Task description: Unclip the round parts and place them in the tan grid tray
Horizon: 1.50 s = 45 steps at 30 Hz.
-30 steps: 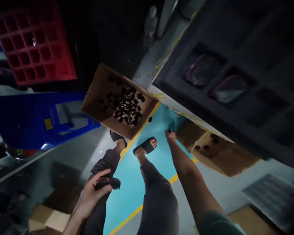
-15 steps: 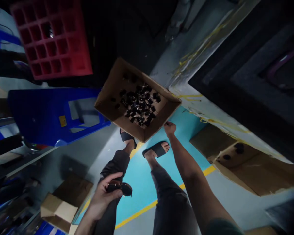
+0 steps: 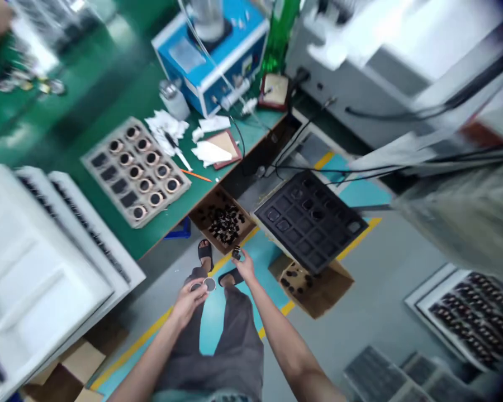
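Observation:
My left hand is closed round a pair of round parts with pale metal rims and grey faces, side by side in front of my legs. In my right hand, the fingertips pinch a black binder clip; whether there is more than one I cannot tell. That hand is just in front of a cardboard box on the floor, partly under the bench edge. Inside the box lies a heap of black binder clips with silvery wire handles.
On the green bench stand a tray of round parts, a white bottle and a blue machine. A black compartment tray juts out at right above another cardboard box. White trays stand at left.
My view has lifted from under the bench to above it. The right hand has come back from the box's edge with a binder clip showing; the left still holds its round parts.

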Each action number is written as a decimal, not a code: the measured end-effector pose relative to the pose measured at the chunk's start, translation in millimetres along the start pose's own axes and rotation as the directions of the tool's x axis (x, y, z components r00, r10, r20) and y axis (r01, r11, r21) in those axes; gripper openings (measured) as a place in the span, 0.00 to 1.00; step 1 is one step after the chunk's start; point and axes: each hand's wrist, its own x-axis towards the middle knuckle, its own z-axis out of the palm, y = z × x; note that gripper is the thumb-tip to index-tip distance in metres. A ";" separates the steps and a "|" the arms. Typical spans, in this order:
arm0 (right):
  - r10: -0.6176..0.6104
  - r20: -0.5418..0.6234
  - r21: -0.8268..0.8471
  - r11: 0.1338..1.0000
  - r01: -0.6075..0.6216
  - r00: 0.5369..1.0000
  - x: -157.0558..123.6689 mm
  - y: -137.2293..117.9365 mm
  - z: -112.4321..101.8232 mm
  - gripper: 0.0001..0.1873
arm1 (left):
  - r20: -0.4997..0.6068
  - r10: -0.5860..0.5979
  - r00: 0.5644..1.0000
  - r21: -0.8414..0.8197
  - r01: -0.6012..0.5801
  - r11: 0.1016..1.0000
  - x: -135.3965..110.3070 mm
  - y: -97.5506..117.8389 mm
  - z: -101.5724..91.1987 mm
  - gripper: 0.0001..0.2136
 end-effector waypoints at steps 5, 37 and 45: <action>-0.088 0.477 0.220 0.975 -0.022 0.875 -76.0 -155.5 -11.0 0.35 | 0.131 0.092 0.987 -0.299 -0.049 0.953 -76.5 69.0 10.6 0.08; 0.281 -0.910 0.271 0.960 -0.073 0.306 -194.2 -107.3 -307.8 0.28 | 0.604 -0.388 0.697 0.791 -0.463 0.400 -183.5 10.0 341.1 0.05; 0.404 -0.879 0.449 0.880 0.154 0.253 -216.2 -90.5 -336.1 0.35 | 0.617 -0.354 0.703 0.785 -0.520 0.336 -187.6 -91.9 424.8 0.13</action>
